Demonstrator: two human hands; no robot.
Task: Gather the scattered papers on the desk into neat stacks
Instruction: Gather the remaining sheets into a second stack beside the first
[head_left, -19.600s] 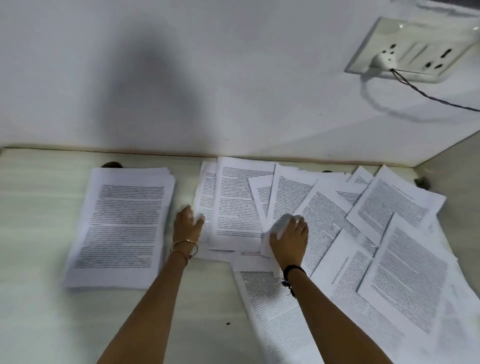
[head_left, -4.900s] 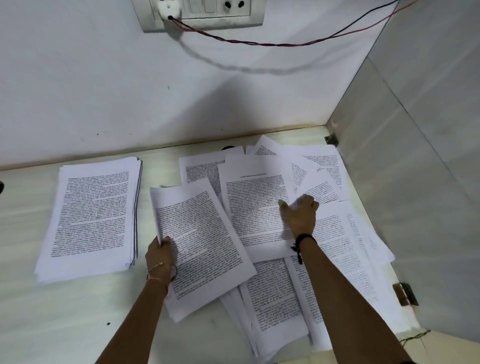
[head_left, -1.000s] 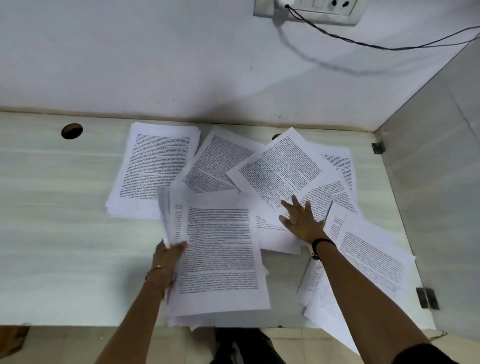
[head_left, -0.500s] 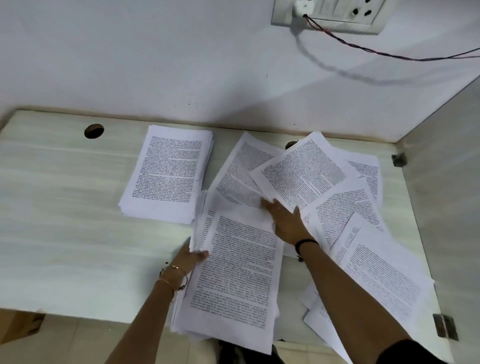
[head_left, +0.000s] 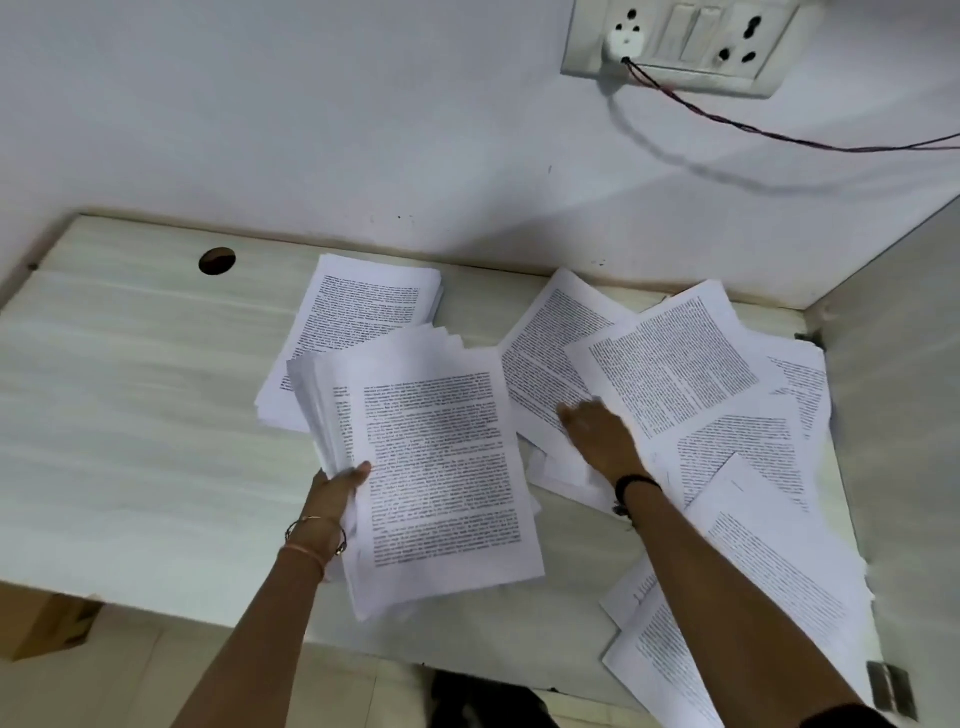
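Desk (head_left: 130, 415): cable hole (head_left: 217, 261) far left; socket (head_left: 680, 47) and wire (head_left: 779, 137) on the wall (head_left: 311, 130) behind. Stack (head_left: 363, 306) is laid far centre, partly hidden by a fanned bundle (head_left: 441, 467) gripped at its left edge by the left hand (head_left: 337, 493). Loose papers (head_left: 675, 364) are spread right, pressed by the right hand (head_left: 597, 431), fingers flat.

The bundle of sheets (head_left: 441, 467) and the scattered papers (head_left: 675, 364) are showing white with dense black lines of print. The desk (head_left: 130, 415) is showing pale cream with faint grey streaks. The wristband (head_left: 636, 482) is showing black, the bangles (head_left: 304, 553) gold, the cable (head_left: 789, 139) twisted red and black.
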